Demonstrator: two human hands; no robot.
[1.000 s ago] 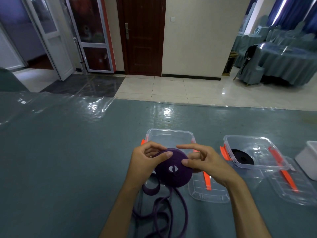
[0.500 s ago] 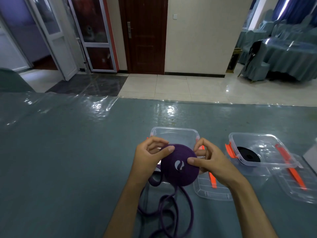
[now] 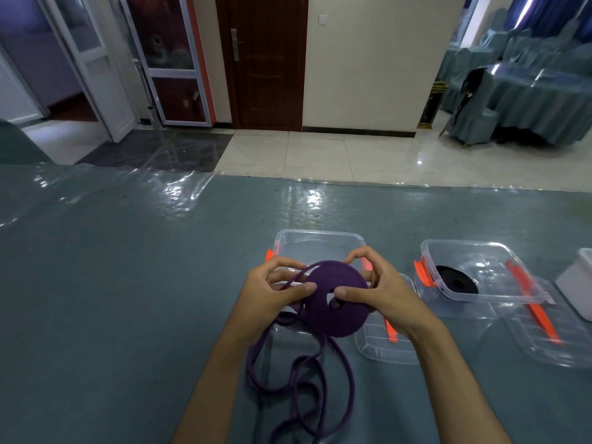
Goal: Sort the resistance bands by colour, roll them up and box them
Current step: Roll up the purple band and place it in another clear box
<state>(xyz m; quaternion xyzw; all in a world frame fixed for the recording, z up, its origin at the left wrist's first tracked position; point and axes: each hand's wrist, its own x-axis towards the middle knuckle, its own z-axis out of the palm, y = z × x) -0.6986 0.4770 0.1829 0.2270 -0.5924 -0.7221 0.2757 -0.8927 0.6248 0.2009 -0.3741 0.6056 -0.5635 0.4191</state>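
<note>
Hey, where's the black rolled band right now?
In the head view, the black rolled band lies inside the clear box on the right of the table, beyond the right hand, with a white container further right.

Banquet hall: draped tables (image 3: 541, 100), chairs (image 3: 471, 120).

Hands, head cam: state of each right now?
Left hand: closed, gripping the purple band roll and feeding a strand.
Right hand: closed, gripping the same roll.
</note>
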